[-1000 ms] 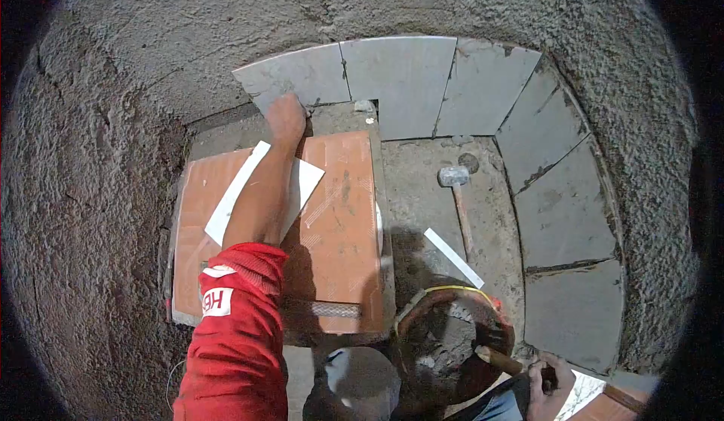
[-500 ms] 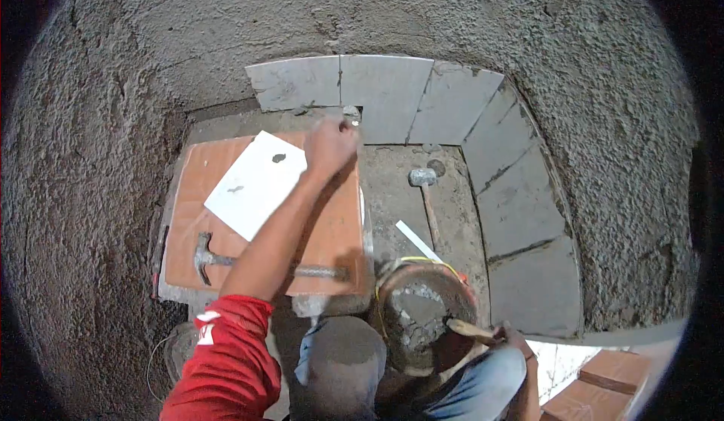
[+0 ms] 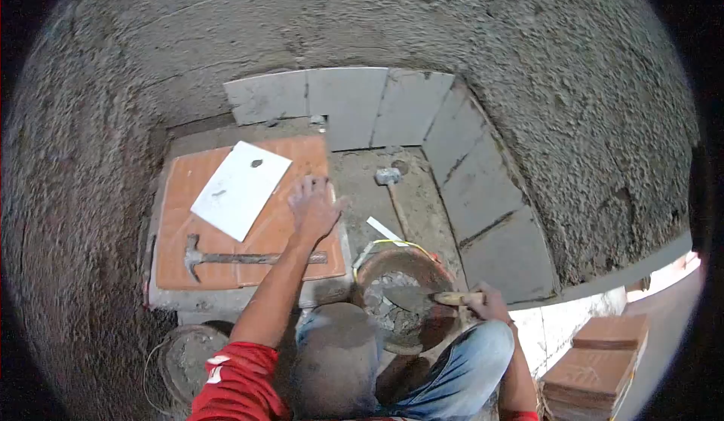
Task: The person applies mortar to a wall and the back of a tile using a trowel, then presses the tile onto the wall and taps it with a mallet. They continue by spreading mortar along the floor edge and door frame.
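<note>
My left hand point(image 3: 314, 208) lies palm down with fingers spread at the right part of an orange-brown board point(image 3: 249, 271). Left of it on the board is a white tile point(image 3: 241, 188) with dark smudges, and a claw hammer point(image 3: 194, 258) lies nearer to me, its handle passing under my forearm. My right hand point(image 3: 490, 302) grips the wooden handle of a trowel point(image 3: 456, 299). The trowel's blade rests in grey mortar inside a round bucket point(image 3: 445, 270) in front of my right knee.
Grey tiles point(image 3: 347, 104) line the lower back and right walls below rough plaster point(image 3: 588, 157). A mallet point(image 3: 388, 176) and a white strip point(image 3: 386, 231) lie on the ledge. A second bucket point(image 3: 188, 353) stands lower left; brown boxes point(image 3: 596, 361) are lower right.
My left hand has come back from the gap by the wall tiles onto the board and its fingers have spread. The trowel's blade now shows in the mortar. The view has shifted.
</note>
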Motion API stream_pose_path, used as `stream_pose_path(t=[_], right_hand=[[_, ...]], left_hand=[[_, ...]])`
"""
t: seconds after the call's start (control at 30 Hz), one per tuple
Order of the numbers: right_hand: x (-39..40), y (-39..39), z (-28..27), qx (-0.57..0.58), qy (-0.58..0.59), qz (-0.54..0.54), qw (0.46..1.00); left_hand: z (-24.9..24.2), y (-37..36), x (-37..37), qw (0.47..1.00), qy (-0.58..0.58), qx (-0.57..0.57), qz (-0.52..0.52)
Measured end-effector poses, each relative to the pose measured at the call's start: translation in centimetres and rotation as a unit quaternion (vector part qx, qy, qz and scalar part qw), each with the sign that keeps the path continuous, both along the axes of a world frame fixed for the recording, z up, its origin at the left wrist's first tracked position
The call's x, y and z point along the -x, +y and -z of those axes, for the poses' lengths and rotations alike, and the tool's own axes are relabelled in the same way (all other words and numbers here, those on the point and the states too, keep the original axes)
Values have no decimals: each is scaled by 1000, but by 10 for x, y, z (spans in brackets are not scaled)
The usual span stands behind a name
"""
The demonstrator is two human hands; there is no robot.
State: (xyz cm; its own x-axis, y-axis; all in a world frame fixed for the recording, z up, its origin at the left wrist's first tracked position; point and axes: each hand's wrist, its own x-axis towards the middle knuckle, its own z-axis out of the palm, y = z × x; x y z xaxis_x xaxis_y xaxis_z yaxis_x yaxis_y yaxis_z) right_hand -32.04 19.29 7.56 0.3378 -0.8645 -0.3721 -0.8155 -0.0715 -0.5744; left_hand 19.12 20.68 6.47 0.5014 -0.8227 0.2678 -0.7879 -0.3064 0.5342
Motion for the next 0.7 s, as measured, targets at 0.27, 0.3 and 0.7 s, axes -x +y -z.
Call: stream_pose_path(t=[0.27, 0.3, 0.7], right_hand=[[28, 24, -75, 29, -340, 163, 926], [40, 28, -67, -16, -313, 158, 936], [104, 98, -29, -30, -65, 77, 994]], left_hand=[[7, -5, -6, 998, -31, -55, -24], [5, -5, -6, 997, -41, -65, -27], [16, -12, -11, 998, -31, -52, -28]])
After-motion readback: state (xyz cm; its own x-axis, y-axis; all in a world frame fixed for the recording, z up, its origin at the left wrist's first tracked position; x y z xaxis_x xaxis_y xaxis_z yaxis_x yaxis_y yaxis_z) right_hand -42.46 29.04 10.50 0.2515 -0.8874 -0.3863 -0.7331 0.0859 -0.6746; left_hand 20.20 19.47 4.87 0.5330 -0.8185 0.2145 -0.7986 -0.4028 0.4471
